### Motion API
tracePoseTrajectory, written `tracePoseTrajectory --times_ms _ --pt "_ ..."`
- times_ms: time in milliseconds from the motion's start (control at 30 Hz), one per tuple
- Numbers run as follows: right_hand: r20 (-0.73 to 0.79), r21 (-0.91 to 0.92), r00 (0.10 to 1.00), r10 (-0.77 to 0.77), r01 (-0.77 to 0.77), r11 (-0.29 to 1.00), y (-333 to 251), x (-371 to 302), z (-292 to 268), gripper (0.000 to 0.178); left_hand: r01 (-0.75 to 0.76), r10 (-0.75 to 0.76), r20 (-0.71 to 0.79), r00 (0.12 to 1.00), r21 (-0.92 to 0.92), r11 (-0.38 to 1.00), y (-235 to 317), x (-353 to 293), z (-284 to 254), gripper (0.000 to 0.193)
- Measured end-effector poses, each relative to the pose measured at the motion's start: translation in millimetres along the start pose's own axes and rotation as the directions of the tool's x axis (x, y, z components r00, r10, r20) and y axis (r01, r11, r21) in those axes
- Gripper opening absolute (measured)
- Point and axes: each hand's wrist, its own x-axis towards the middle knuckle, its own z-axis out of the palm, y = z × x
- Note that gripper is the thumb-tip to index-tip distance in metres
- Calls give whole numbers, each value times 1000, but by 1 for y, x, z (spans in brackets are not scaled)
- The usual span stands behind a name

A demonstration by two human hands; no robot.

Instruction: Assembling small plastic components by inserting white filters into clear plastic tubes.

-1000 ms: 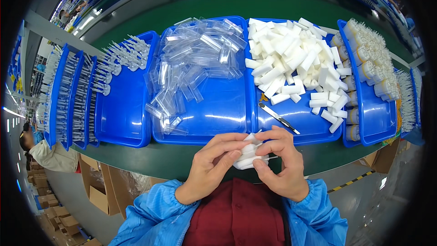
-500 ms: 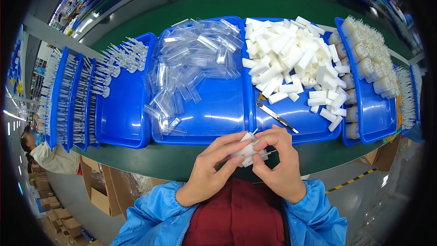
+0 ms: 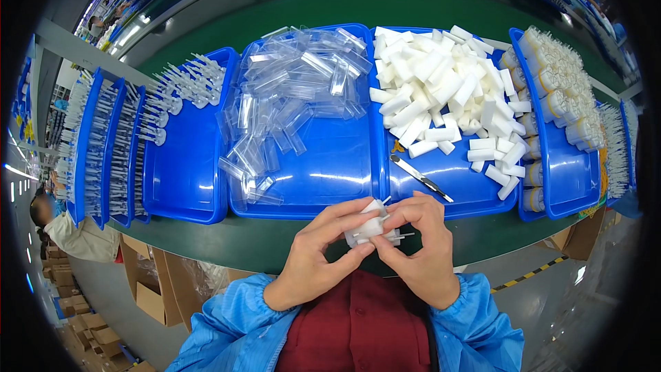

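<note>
Close to my body, in front of the tray edges, both hands are closed around a small white piece [image 3: 363,230] with thin white rods sticking out of it. My left hand [image 3: 322,242] grips its left side between fingers and thumb. My right hand [image 3: 421,240] pinches its right side with thumb and index finger. The fingers cover much of the piece, so its full shape is hidden. Just beyond my right hand, a utility knife [image 3: 421,178] lies in the blue tray [image 3: 475,196] that holds a heap of white foam blocks [image 3: 441,76].
A blue tray [image 3: 310,169] of clear plastic sleeves [image 3: 296,83] stands centre left. Farther left, another tray [image 3: 180,186] holds white stemmed parts [image 3: 200,83], beside several upright trays [image 3: 84,151]. Bundled white pieces [image 3: 558,83] fill the right. Cardboard boxes [image 3: 153,289] stand below the table.
My left thumb has shifted right across the white piece, towards my right thumb. The piece has turned slightly between my fingers. The trays and their contents look the same.
</note>
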Motion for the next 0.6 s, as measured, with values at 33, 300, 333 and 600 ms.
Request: tracePoseTrajectory --times_ms 33,300,333,600 --pt "1 7 1000 5 -5 1000 0 0 0 33 6 -7 -10 1000 -40 999 0 0 0 39" --pt "75 -45 984 -160 163 986 -1 1 -3 30 113 -127 -23 992 -321 940 3 -1 -4 33" --pt "87 -68 977 -193 199 978 -1 1 -3 30 106 -122 -32 992 -315 943 3 -1 -5 33" --pt "-26 -432 963 -267 230 872 23 48 -38 28 -4 -26 -143 989 -205 979 -3 -3 -10 31"
